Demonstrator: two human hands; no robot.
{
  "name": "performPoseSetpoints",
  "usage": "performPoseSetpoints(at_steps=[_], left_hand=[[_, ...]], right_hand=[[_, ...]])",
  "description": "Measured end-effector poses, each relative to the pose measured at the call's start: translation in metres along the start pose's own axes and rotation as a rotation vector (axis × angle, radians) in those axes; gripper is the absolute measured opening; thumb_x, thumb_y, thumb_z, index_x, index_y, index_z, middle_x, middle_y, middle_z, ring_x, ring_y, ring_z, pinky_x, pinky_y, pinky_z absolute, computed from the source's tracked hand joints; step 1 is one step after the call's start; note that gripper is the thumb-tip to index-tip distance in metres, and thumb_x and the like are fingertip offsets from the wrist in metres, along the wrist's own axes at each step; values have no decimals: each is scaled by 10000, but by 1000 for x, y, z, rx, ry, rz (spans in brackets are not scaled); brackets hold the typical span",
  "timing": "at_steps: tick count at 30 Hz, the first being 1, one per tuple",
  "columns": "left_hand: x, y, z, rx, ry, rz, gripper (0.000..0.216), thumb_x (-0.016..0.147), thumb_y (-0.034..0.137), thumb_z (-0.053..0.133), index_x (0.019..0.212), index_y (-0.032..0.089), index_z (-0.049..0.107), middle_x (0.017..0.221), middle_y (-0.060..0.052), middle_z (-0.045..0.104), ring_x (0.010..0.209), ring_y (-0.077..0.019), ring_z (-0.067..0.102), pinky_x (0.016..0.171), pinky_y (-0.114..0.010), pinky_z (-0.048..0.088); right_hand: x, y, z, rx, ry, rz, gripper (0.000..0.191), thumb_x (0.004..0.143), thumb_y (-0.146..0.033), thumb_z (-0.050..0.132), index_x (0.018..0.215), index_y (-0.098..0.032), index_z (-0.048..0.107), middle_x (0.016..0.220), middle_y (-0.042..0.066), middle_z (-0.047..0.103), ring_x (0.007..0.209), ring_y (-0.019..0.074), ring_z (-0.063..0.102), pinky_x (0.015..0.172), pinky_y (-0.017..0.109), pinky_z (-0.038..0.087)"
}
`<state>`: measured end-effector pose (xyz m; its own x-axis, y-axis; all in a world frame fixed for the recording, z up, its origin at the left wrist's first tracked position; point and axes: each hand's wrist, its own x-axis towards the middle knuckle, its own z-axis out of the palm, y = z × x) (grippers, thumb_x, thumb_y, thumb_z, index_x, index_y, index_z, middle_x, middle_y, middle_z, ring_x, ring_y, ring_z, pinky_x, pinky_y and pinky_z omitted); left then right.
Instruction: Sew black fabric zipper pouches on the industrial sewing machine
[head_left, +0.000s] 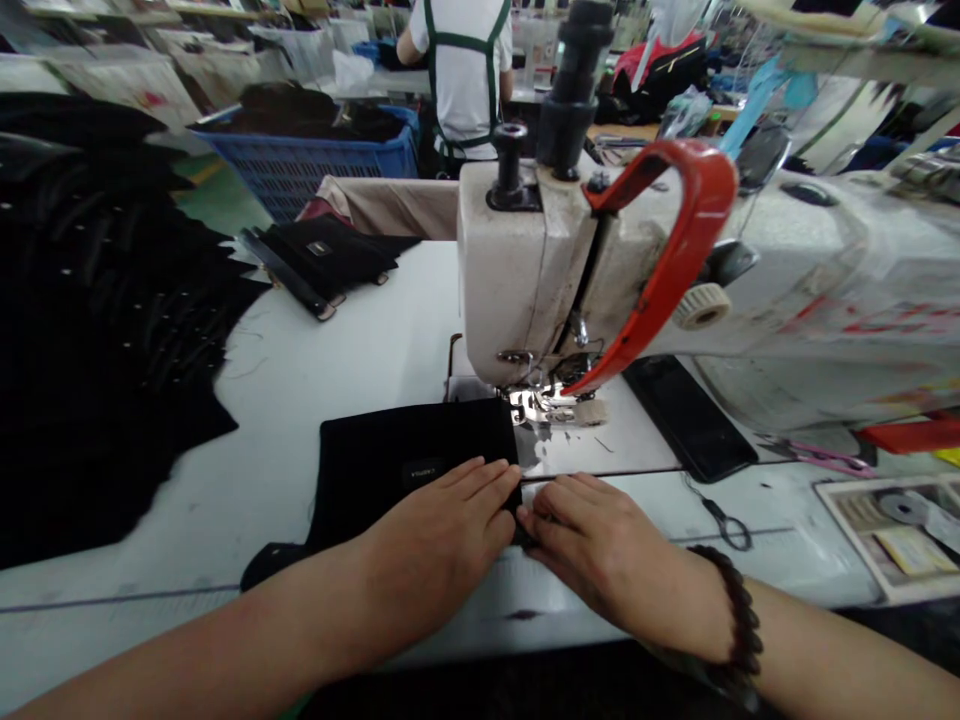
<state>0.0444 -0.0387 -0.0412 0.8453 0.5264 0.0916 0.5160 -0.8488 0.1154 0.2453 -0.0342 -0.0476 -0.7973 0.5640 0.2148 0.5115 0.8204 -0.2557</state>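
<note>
A black fabric piece [382, 460] with a small sewn label lies on the white table in front of the sewing machine [525, 270]. My left hand [442, 530] rests flat on it, fingers stretched out together toward its right edge. My right hand [592, 540] meets that edge from the right, fingertips curled and pinching the fabric. The presser foot and needle [551, 400] sit just behind the fabric's far right corner.
A large heap of black fabric [97, 330] covers the table's left. Black strap pieces [322, 260] lie at the back. A phone [690, 415] lies right of the needle, thread snips [724, 520] and a tray [900, 530] further right. A person stands behind a blue crate [315, 165].
</note>
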Motion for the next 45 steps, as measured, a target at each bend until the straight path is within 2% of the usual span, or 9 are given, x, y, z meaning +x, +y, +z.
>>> performPoseSetpoints(at_steps=[8, 13, 19, 24, 31, 35, 38, 45], left_hand=[[3, -5, 2, 133, 79, -1, 316, 802, 50, 349, 1021, 85, 573, 1187, -130, 564, 1127, -201, 502, 968, -331, 372], [7, -15, 6, 119, 56, 21, 277, 814, 83, 379, 1015, 81, 571, 1197, -146, 552, 1131, -221, 499, 953, -333, 381], [12, -27, 11, 128, 33, 17, 273, 823, 106, 390, 1032, 69, 563, 1222, -160, 527, 1151, -236, 478, 969, -342, 366], [14, -34, 10, 135, 8, -2, 265, 826, 99, 383, 1023, 90, 560, 1231, -140, 524, 1165, -216, 462, 983, -342, 346], [18, -46, 12, 196, 38, 7, 319, 791, 64, 387, 1067, 74, 546, 1206, -132, 544, 1101, -204, 507, 963, -324, 356], [19, -51, 13, 267, 74, 90, 330, 754, 30, 381, 1031, 25, 560, 1147, -154, 576, 1079, -215, 516, 973, -330, 347], [19, -55, 13, 262, 78, 95, 351, 735, 11, 380, 1047, 12, 542, 1121, -146, 590, 1073, -197, 517, 974, -310, 356], [22, -70, 16, 213, 60, 43, 323, 765, 37, 425, 1068, 87, 525, 1140, -85, 587, 1090, -147, 507, 967, -238, 366]], right_hand=[[4, 5, 5, -63, -19, -27, 229, 885, -133, 375, 769, -137, 573, 726, 35, 504, 650, 151, 419, 592, 302, 319], [11, 11, 5, -96, -35, -39, 194, 880, -136, 391, 790, -139, 564, 732, 33, 498, 653, 154, 418, 594, 307, 307], [21, 19, 3, -137, -19, -45, 247, 894, -149, 372, 735, -148, 561, 707, 25, 506, 617, 146, 426, 578, 307, 308], [28, 27, 4, -162, -36, -56, 248, 890, -144, 379, 739, -139, 576, 714, 33, 519, 621, 144, 447, 580, 302, 337], [36, 33, 2, -176, -32, -48, 293, 899, -113, 331, 791, -97, 603, 755, 78, 566, 685, 158, 510, 638, 298, 422], [39, 33, -2, -222, -30, -24, 275, 869, -63, 340, 873, -73, 615, 811, 106, 605, 733, 181, 544, 594, 280, 429], [41, 34, -3, -247, 2, 2, 292, 865, -49, 326, 883, -79, 617, 814, 99, 615, 698, 170, 543, 573, 270, 419], [41, 37, 0, -267, 64, 84, 342, 920, -132, 268, 832, -116, 598, 775, 96, 604, 673, 160, 543, 616, 292, 420]])
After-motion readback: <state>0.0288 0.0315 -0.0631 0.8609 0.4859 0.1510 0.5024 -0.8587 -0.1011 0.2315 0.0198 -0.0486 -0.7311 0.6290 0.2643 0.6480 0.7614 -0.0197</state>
